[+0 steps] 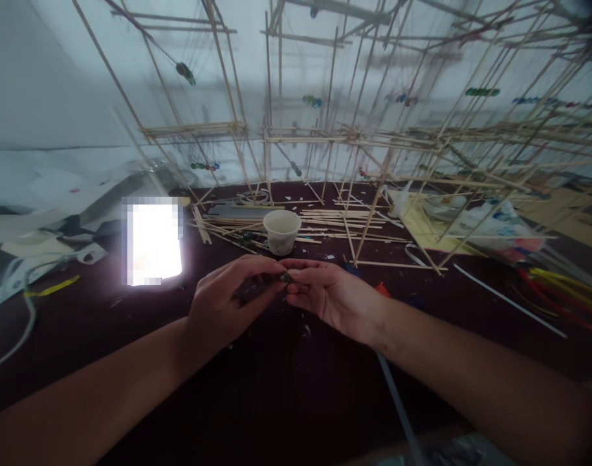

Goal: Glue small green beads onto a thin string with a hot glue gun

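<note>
My left hand [228, 291] and my right hand [332, 298] meet at the fingertips above the dark table [276, 375]. Pinched between both hands is a small dark greenish object [286, 277], too small to identify. Just beyond the fingers stands a white cup [281, 233], upright. Thin wooden sticks [344, 217] lie behind and on both sides of the cup.
A stick framework [344, 137] with hanging coloured beads [312, 101] spans the back. At left a bright, blurred-out screen [154, 243] stands near a white cable [31, 317]. Yellow paper [429, 226], a plastic bag [504, 226] and coloured cables [562, 291] are at right.
</note>
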Demonstrator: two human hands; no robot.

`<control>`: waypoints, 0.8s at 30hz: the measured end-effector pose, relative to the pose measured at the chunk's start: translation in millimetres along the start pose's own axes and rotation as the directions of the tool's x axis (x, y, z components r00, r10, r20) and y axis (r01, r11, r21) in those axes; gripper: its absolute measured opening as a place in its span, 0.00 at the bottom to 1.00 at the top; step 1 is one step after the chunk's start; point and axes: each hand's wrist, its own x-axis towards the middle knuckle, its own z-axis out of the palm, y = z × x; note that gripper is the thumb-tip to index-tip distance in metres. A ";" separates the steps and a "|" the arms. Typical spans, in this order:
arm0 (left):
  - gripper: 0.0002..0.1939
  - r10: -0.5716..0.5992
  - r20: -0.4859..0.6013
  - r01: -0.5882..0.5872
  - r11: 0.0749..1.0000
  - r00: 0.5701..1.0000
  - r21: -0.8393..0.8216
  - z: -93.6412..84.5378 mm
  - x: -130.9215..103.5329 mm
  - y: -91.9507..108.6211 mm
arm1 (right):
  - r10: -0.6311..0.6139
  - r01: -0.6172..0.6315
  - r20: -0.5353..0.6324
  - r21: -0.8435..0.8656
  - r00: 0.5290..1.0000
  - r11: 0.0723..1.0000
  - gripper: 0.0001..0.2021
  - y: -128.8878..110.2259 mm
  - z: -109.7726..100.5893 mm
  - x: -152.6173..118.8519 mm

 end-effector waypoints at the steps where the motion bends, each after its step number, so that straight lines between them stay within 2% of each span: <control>1: 0.06 0.002 0.000 -0.002 1.000 1.000 0.001 0.1 0.3 -0.2 | -0.001 0.001 -0.002 -0.001 1.000 1.000 0.12 0.3 0.4 -0.2; 12: 0.07 0.078 0.020 -0.079 0.996 0.997 0.045 -4.9 1.0 3.4 | 0.009 -0.009 -0.008 -0.007 1.000 1.000 0.11 -0.9 8.0 -4.2; 19: 0.07 0.172 0.056 -0.175 0.984 0.984 0.045 -8.7 1.5 1.5 | 0.012 -0.012 -0.025 0.003 1.000 1.000 0.11 0.6 7.8 -6.4; 24: 0.08 0.172 0.064 -0.175 0.983 0.983 0.053 -7.1 3.0 2.5 | -0.007 0.008 -0.040 0.008 0.999 1.000 0.10 1.9 8.0 -8.3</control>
